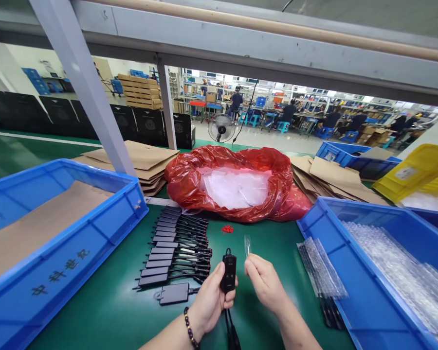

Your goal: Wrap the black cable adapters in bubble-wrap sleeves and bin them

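Observation:
My left hand is closed around a small black box-shaped electronic device, held upright with a loop at its top. Black cables hang from its lower end. Just to the right, my right hand pinches a small clear plastic piece that sticks up above the fingers; its exact kind is unclear. Left of my hands, several similar black devices with cables lie in a row on the green table. One device lies nearest my left wrist. Small red parts sit in a little pile beyond my hands.
A red plastic bag of clear bags stands behind. Blue bins flank me: the left bin has cardboard, the right bin bubble wrap. Bubble-wrapped devices lean against the right bin. A metal post rises at left.

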The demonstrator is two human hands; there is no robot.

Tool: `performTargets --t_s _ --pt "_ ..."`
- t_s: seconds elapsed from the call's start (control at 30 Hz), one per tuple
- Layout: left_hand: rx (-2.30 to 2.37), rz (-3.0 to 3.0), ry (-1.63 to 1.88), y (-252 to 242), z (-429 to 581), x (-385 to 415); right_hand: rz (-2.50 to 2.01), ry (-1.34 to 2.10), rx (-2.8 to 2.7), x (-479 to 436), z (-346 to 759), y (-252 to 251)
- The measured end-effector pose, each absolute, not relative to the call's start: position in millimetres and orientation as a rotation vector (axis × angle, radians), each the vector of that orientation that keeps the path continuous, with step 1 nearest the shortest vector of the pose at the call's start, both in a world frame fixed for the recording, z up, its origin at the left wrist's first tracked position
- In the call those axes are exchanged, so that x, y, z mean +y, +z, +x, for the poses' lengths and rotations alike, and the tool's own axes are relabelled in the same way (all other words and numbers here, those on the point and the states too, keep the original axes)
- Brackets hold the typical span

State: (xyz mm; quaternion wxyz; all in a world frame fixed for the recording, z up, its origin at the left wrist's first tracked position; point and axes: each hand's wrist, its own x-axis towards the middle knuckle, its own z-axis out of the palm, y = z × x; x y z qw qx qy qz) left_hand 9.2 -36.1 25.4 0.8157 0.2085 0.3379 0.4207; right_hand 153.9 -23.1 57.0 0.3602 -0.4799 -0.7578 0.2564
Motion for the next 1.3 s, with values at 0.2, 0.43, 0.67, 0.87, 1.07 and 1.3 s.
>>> performTargets --t_s 0.2,0.43,0.67,0.87,1.07,1.3 --pt "0.730 0.454 0.913 25 9 -37 -1.320 0.533 -2.011 -20 148 46" --pt "0.733 0.445 0.911 27 9 -38 -1.357 0.544 -2.038 -15 147 42" --pt "0.738 0.453 0.918 28 10 -37 -1.264 0.604 -2.052 -22 147 49" --pt "0.774 0.378 0.984 28 6 -31 -1.758 0.390 -2.164 15 169 48" --pt "0.715 0.554 1.003 35 3 -35 -2.200 0.178 -2.153 58 187 34" --pt "0.713 0.526 0.989 34 4 -35 -1.932 -0.249 -2.011 92 174 71"
